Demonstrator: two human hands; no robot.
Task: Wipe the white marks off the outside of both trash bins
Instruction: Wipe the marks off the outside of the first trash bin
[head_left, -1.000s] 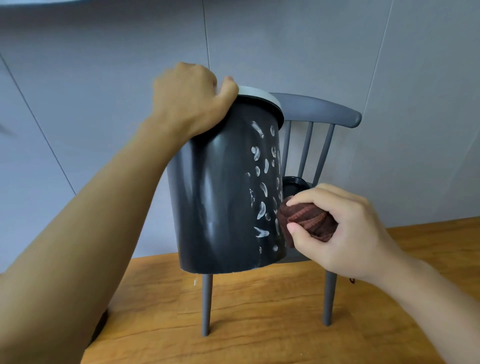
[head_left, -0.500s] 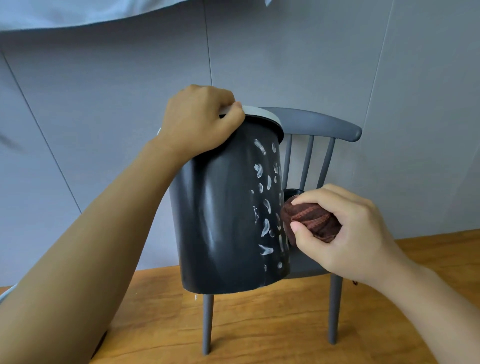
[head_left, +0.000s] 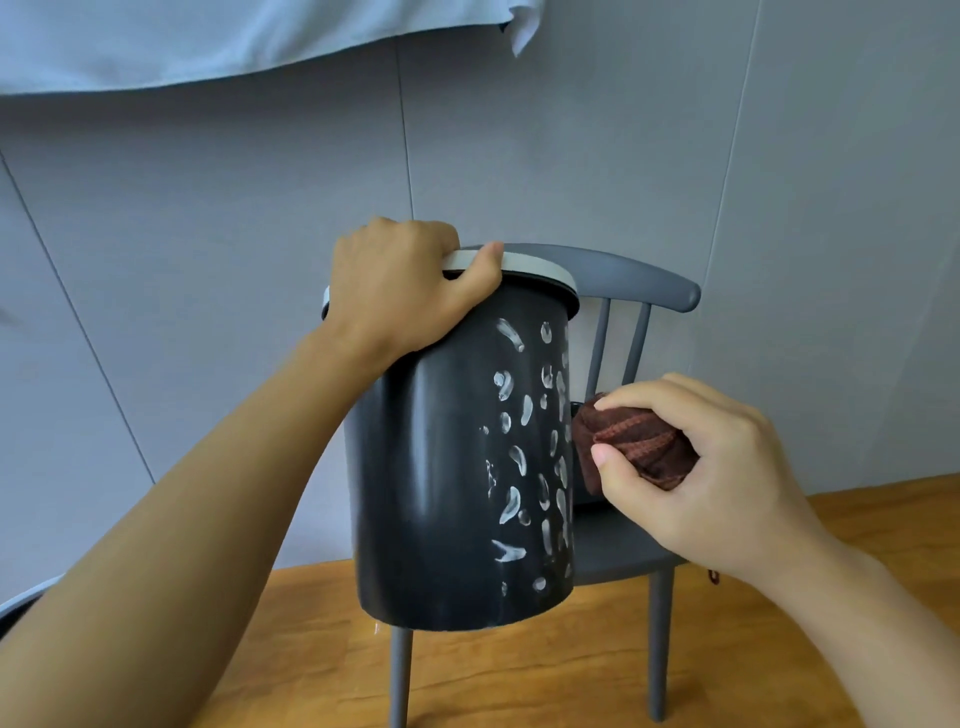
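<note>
Your left hand (head_left: 400, 291) sits at 12 o'clock on the trash bin (head_left: 441, 493), its fingers curled over the white rim (head_left: 540, 271) and clamped there, holding the bin up in front of the grey chair (head_left: 639, 280). The bin's base hangs clear above the wooden floor (head_left: 519, 680).

Progress looks partial. The bin's left and middle face reads as bare dark plastic with only a faint haze, while the white marks (head_left: 511, 462) crowd its right flank from 1 to 5 o'clock. So most of this bin's cleaning seems left. You have 1 bin in hand; a dark shape behind the cloth may be the 2nd, but you cannot tell.

The bin is a smooth, slightly glossy cylinder that tapers a little downward. The marks are short, chalky, smeared dabs.

At 3 o'clock, your right hand (head_left: 711, 467) has its fingers pinched tight on a bunched cloth (head_left: 631, 441), dark red-brown and ribbed, soft enough to fold. It sits just beside the marked edge; whether it touches is unclear.
</note>
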